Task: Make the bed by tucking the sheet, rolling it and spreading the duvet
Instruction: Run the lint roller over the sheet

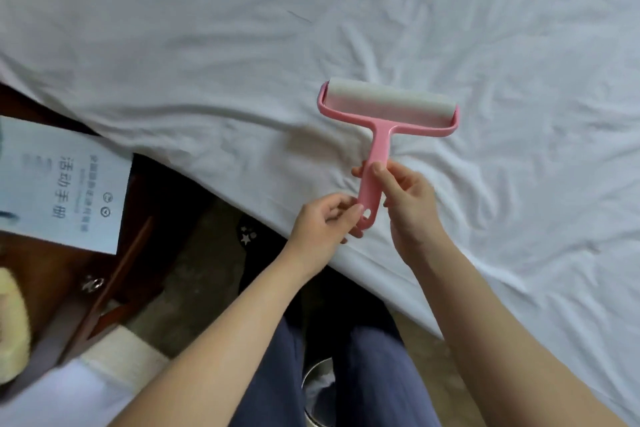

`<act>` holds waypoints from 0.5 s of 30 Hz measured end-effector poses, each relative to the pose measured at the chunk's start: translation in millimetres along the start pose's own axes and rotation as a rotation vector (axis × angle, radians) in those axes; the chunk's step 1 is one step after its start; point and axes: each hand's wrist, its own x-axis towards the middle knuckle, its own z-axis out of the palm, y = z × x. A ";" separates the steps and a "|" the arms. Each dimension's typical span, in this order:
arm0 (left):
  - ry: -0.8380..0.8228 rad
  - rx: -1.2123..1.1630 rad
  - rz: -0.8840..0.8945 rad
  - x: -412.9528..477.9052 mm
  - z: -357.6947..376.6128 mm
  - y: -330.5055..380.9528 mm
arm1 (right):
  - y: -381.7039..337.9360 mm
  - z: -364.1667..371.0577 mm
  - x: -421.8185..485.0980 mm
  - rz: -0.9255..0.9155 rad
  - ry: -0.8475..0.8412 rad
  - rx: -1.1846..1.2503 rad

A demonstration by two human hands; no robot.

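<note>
A pink lint roller (382, 121) with a wide white roll hangs over the wrinkled white sheet (242, 45) near the bed's edge. My right hand (407, 201) grips the middle of its handle, thumb on top. My left hand (327, 218) pinches the handle's lower end beside the hanging hole. The roll points away from me, above the sheet. No duvet is in view.
A dark wooden bedside table (69, 274) stands at the left with a white printed booklet (62, 184) on it. A pale yellow object (12, 322) lies at the far left edge. A metal bin (318, 385) shows between my legs on the floor.
</note>
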 end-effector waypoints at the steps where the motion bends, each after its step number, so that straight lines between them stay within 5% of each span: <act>1: -0.006 -0.028 0.005 -1.3 -11.0 0.8 | -1.1 11.0 0.8 -0.009 -0.017 -0.021; 8: 0.004 -0.095 0.021 -7.4 -115.1 -6.5 | -3.1 115.0 0.4 -0.044 -0.151 -0.084; 15: 0.205 -0.056 0.030 -47.7 -250.6 -35.9 | -4.1 261.4 -10.5 -0.065 -0.354 -0.236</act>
